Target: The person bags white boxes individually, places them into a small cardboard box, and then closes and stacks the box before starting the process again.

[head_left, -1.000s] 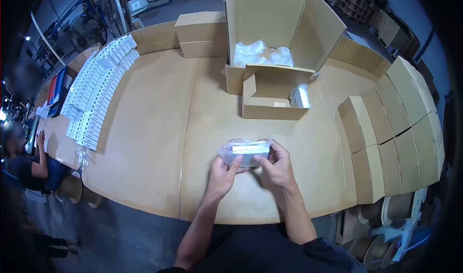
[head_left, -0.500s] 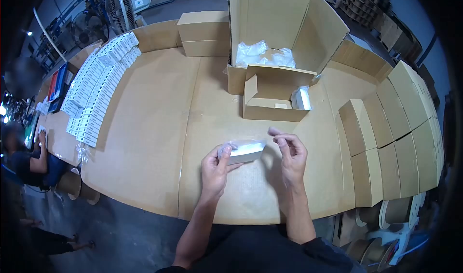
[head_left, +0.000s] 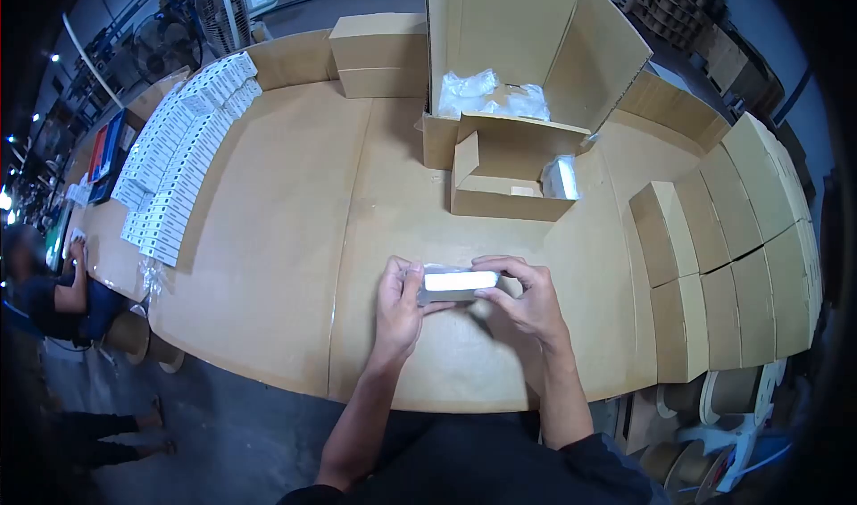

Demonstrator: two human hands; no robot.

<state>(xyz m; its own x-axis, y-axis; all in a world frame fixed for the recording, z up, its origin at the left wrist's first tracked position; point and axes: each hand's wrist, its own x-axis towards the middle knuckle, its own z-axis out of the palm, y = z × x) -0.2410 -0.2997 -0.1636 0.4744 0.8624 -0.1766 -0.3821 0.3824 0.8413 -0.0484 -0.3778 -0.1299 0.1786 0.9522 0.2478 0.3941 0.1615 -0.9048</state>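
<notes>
A small white box in clear plastic wrap [head_left: 460, 282] is held level above the front middle of the table. My left hand [head_left: 402, 301] grips its left end, thumb on the near side. My right hand [head_left: 528, 298] pinches its right end between thumb and fingers. Beyond my hands stands an open brown carton [head_left: 513, 208], with one wrapped white box [head_left: 561, 178] upright at its right end. Behind that carton is a large open cardboard box [head_left: 509, 27] with wrapped pieces [head_left: 495, 96] inside.
Rows of small white boxes [head_left: 170, 161] stand stacked at the left. Brown cartons [head_left: 723, 264] line the right edge, and another carton [head_left: 379, 54] stands at the back. A seated person [head_left: 67, 282] is at the far left. The table [head_left: 259, 219] is covered with cardboard.
My right hand has moved left and closed on the right end of the wrapped box. The box has turned more level and its plastic now lies closer to it.
</notes>
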